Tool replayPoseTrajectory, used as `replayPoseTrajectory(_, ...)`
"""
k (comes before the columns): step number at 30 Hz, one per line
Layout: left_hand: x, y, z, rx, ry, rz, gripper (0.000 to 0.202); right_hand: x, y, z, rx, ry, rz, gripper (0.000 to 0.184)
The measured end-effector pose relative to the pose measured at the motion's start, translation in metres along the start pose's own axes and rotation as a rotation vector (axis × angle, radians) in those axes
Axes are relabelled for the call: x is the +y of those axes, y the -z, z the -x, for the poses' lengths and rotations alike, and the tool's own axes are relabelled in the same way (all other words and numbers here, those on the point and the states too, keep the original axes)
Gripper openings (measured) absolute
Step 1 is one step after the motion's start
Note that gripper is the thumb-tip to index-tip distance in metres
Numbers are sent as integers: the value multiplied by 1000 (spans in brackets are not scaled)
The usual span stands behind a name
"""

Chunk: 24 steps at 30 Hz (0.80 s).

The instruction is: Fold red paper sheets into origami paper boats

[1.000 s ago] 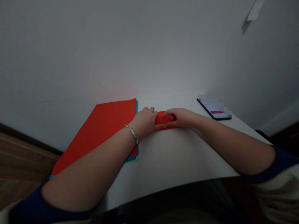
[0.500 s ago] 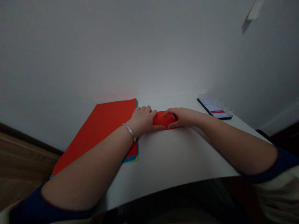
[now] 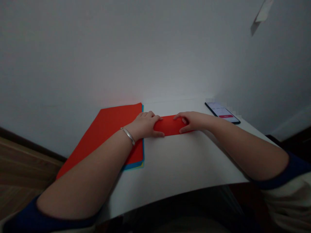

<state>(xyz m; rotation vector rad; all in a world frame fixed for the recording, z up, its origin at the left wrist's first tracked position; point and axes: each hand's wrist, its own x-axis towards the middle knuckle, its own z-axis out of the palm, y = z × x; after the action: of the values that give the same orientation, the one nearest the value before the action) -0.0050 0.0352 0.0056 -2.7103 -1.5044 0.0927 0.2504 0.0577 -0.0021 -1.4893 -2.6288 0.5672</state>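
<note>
A narrow red piece of paper [image 3: 168,124] lies flat on the white table, looking like a folded strip. My left hand [image 3: 145,124] grips its left end, with the thumb along the near edge and the index finger by the far edge. On the right end, my right hand [image 3: 193,120] holds the paper between a thumb at the near edge and curled fingers on top. Both palms hide the strip's ends. Beneath my left forearm is a stack of coloured paper sheets [image 3: 114,123], red on top, with blue and yellow edges showing.
A phone [image 3: 222,113] with a lit screen rests at the back right of the white table [image 3: 170,161]. The wall [image 3: 155,51] rises directly behind the table. A wooden surface [image 3: 21,174] stands at the lower left.
My left hand has slid left along the red paper, and my right hand has shifted slightly right. More of the paper shows between them.
</note>
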Motion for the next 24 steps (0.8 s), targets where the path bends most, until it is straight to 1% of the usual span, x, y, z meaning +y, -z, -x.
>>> replayPoseTrajectory(8,-5,0,-1,-70,-25,52,77,10,1,6,-25,-35,-26,76)
replayPoseTrajectory(15,-16,-4,-4,-128,-85,153,78,20,4,9,-94,-61,-22,82)
replayPoseTrajectory(20,-20,-7,-5,-152,-64,258,81,26,8,11,-115,-49,-7,85)
replayPoseTrajectory(24,-25,-7,-3,-163,-103,290,79,30,8,14,-122,-69,11,87)
